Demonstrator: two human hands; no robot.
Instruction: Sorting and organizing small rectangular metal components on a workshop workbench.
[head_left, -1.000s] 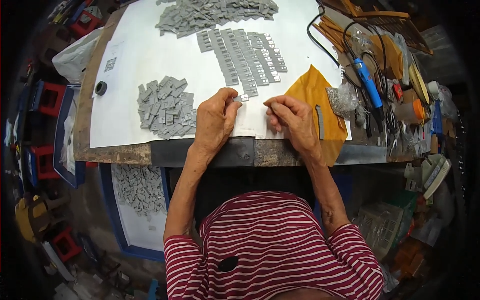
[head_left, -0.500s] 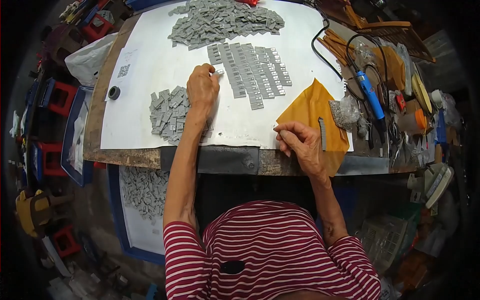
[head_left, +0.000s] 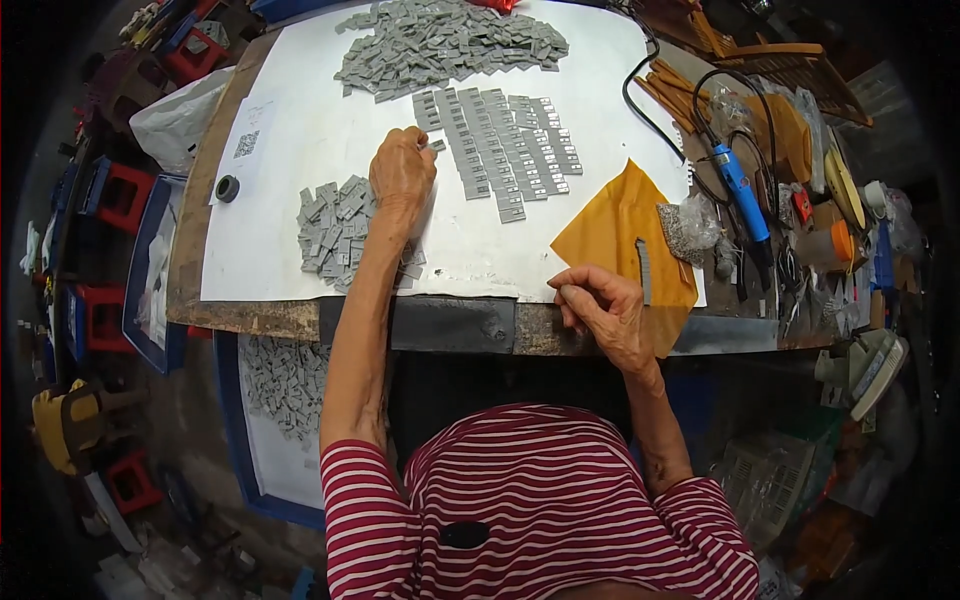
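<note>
My left hand is closed in a pinch, with a small flat grey piece at its fingertips. It sits just left of several slanting rows of similar grey pieces, which show small bright metal-like parts. Below and left of the wrist lies a loose pile of grey pieces. Over the near table edge, my right hand holds thumb and fingertips together; anything between them is too small to make out. Beside it, a grey strip rests on an orange-brown sheet.
A larger heap of grey pieces covers the far side of the white board. At right are a blue electric screwdriver with a black cord and a bag of tiny metal parts. A blue tray with grey pieces stands below the table.
My left hand has shifted slightly left, the grey piece still at its fingertips. My right hand has come slightly nearer to me, still pinched.
</note>
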